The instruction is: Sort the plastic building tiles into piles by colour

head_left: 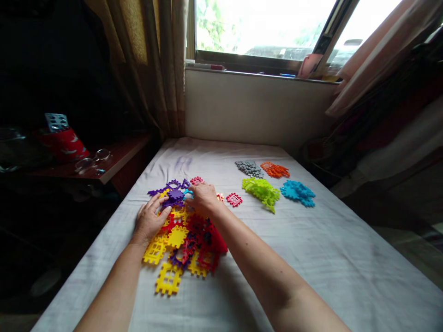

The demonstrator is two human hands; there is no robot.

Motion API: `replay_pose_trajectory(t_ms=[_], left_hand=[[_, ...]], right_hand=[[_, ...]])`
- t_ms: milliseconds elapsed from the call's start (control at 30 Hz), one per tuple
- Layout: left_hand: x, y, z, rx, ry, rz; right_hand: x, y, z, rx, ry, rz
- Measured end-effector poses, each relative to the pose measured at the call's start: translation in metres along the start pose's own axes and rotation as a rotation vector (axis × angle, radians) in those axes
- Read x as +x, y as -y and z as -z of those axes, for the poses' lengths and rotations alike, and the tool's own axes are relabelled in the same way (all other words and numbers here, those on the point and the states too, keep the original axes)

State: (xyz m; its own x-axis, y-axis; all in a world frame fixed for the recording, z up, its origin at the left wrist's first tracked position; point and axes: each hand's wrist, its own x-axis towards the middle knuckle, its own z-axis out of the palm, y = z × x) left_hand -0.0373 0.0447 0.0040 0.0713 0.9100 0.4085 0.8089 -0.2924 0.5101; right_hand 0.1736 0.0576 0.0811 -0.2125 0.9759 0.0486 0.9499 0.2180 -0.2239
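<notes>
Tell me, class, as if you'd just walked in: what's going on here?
A person is handling a mixed pile of plastic pieces, mostly yellow, red and purple, on a cloth-covered surface. The left hand rests at the pile's left side, while the right hand is at a light-blue piece near its far edge. Farther off to the right lie four separate single-colour heaps: grey, orange, lime green and blue.

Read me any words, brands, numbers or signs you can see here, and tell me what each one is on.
No text can be read anywhere in this picture.
Red cup: pale marks, no readable letters.
Blister pack: any print is too small to read.
Plastic pieces: no lettering can be made out.
</notes>
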Motion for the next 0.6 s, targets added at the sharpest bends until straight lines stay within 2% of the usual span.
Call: replay_pose_trajectory(t_ms=[67,200,400,467,533,600], left_hand=[[0.000,0.000,0.000,-0.032,-0.014,-0.005],[0.000,0.002,-0.002,-0.045,-0.035,0.006],[0.002,0.007,-0.005,-0.046,-0.015,0.014],[0.002,0.007,-0.004,-0.059,-0.012,0.018],[0.003,0.007,-0.003,-0.069,-0.009,0.019],[0.003,0.007,-0.002,-0.073,-0.004,0.011]], right_hand=[[0.010,0.009,0.000,-0.063,0.063,0.003],[0.018,0.009,0.000,-0.094,0.047,-0.019],[0.012,-0.002,0.002,0.078,0.188,-0.207],[0.011,-0.004,0.003,0.118,0.137,-0.252],[0.010,-0.012,0.007,0.172,0.012,-0.288],[0.004,-0.031,0.014,0.281,-0.132,-0.316]])
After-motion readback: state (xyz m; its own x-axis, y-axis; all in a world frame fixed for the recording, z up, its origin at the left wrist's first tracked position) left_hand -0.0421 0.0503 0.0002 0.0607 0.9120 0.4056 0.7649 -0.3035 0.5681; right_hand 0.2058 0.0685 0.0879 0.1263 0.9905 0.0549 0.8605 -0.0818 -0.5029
